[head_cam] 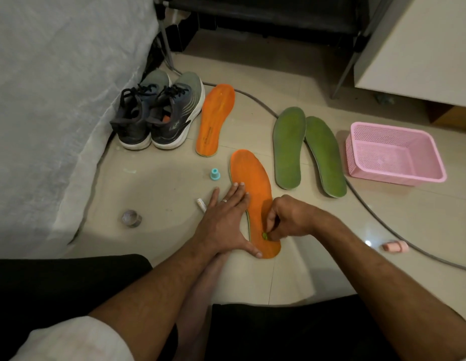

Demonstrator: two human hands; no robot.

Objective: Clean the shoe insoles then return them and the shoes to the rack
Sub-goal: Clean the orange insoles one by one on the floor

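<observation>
pinching a small green bit [264,236] against the near orange insole [252,188], the right hand [292,217] has its fingers [272,231] curled tight round it near the heel end. the left hand [226,217] lies flat, fingers straight, pressing the insole's left edge to the floor [161,183]. what the green bit is, i cannot tell. to do this step well, i judge: keep the flat hand firm so the insole does not slide, and work in short strokes toward the toe. beyond lie the second orange insole [216,118], two green insoles [308,149], and the shoes [159,113] by the bed. a pink basket [393,173] stands to the right.
</observation>
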